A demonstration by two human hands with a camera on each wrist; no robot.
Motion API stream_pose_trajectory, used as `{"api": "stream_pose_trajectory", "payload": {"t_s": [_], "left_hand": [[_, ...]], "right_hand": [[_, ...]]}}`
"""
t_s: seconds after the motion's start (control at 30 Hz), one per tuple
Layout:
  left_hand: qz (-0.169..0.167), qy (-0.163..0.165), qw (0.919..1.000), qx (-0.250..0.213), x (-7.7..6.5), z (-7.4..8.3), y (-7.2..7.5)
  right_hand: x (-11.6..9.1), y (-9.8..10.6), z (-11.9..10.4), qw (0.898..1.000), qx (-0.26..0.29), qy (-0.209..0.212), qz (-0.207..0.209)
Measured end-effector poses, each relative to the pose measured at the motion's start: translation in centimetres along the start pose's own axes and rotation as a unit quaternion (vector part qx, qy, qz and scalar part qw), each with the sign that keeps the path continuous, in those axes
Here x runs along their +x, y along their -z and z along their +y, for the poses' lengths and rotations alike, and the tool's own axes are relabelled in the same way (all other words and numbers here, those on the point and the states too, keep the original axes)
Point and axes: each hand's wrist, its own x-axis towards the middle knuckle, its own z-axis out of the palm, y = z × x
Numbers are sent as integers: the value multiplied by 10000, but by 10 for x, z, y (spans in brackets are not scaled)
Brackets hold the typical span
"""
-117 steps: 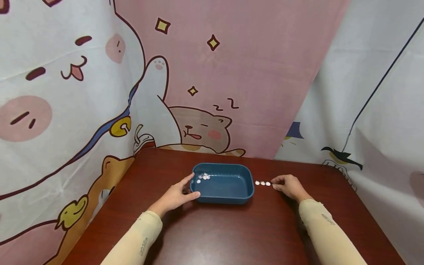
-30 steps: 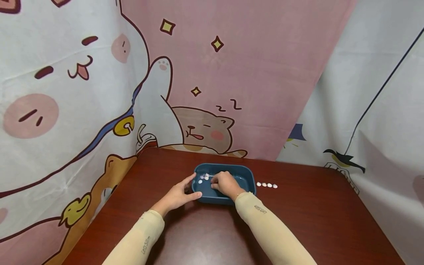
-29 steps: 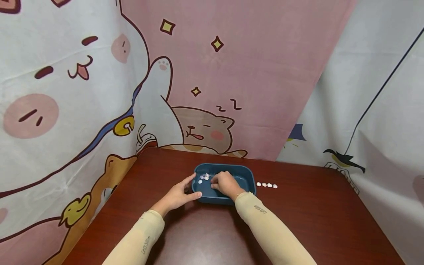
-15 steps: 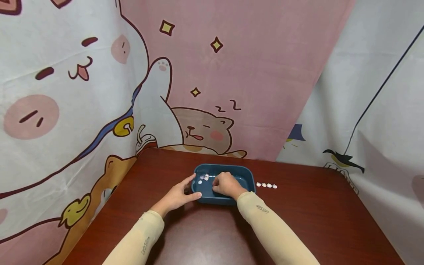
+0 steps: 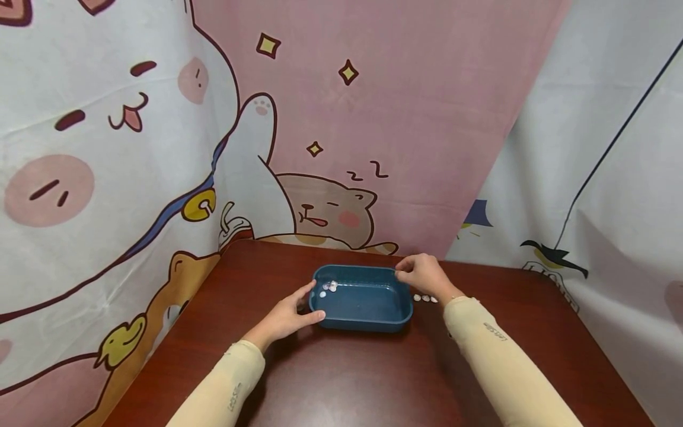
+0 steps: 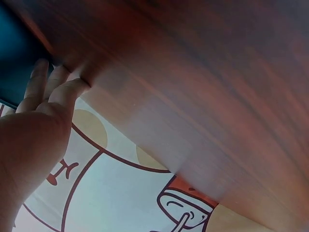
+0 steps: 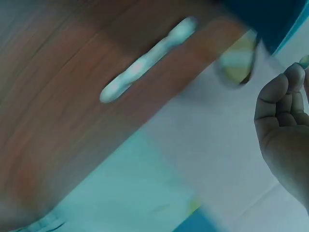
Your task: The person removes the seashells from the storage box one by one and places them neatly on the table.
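The right hand (image 5: 425,276) had come up out of the blue tray (image 5: 363,325) and over its far right corner. With its fingers bent and tips together, it pinched what looked like a small pale shell (image 7: 304,61), barely in view. Just beside the grip, a whitish row of shells (image 5: 425,298) lay on the table (image 5: 347,379), three showing where four had shown before. Well left of the grip, pale, purplish loose shells (image 5: 332,286) sat inside the tray, near the left hand (image 5: 285,317), whose thumb and fingers were spread wide against that end.
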Motion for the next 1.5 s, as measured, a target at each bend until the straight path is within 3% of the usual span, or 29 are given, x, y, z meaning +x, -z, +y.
{"api": "stream_pose_trajectory", "payload": {"t_s": [0.27,0.47,0.73,1.5], "left_hand": [[53,5,9999,90,0,2,4],[42,42,10000,45,-2,2,3],[36,56,10000,32,0,2,4],[-19,90,10000,20,0,2,0]], "right_hand": [[-41,43,95,9956,-208,-908,27],[-67,49,134,9923,-134,-1174,-370],[-70,36,139,9943,-158,-876,-593],[-68,18,143,9932,37,-1023,-562]]}}
